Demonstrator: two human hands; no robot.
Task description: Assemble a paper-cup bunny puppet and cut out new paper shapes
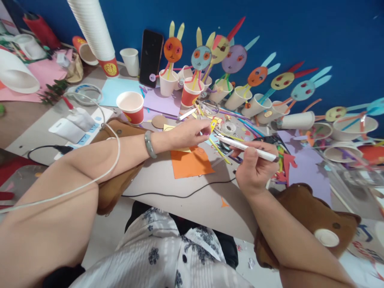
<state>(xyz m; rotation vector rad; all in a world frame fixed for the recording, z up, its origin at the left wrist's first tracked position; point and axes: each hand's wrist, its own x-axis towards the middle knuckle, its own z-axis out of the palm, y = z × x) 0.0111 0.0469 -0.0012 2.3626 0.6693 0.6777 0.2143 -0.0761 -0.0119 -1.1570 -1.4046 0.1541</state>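
My right hand (256, 170) is closed around a white marker pen (249, 148), whose thin end points left toward my other hand. My left hand (193, 134), with a grey-green bangle (150, 145) on its wrist, reaches over the craft scraps. Its fingers are bent together, and what they hold, if anything, is too small to make out. Close to those fingertips is a small yellow object (213, 125). An orange paper sheet (192, 163) lies below my left hand. Beside my left forearm lies a brown cardboard disc (160, 121).
Paper cups with rabbit-face figures, including an orange face (173, 49), line the blue wall. A red-and-white cup (131, 109), a tall cup stack (93, 32) and a phone (151, 58) stand left. A white cable (118, 150) crosses my left arm. A black cord (180, 196) runs along the table.
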